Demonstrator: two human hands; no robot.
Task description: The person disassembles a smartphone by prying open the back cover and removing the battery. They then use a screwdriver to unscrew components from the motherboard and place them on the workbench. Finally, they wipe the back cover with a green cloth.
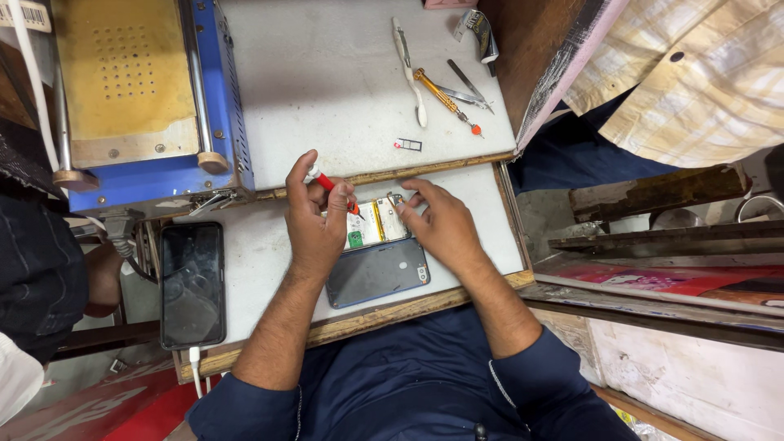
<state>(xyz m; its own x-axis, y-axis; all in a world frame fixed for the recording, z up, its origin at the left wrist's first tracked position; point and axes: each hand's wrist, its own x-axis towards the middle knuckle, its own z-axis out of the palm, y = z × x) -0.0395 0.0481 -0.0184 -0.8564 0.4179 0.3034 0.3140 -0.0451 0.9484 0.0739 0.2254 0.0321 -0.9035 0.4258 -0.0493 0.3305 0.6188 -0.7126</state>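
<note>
Your left hand (314,216) pinches a red-handled screwdriver (331,185) over the opened phone with exposed battery and circuit board (374,224); your right hand (441,224) steadies it with spread fingertips. Its dark blue back cover (377,273) lies just beneath on the white table (269,253).

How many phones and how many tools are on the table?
Phones: 2, the opened phone under both hands and the black phone.
Screwdrivers: 2, the red one in the left hand and the gold one.
Tweezers: 1.
White brush: 1.
Total: 6.
</note>
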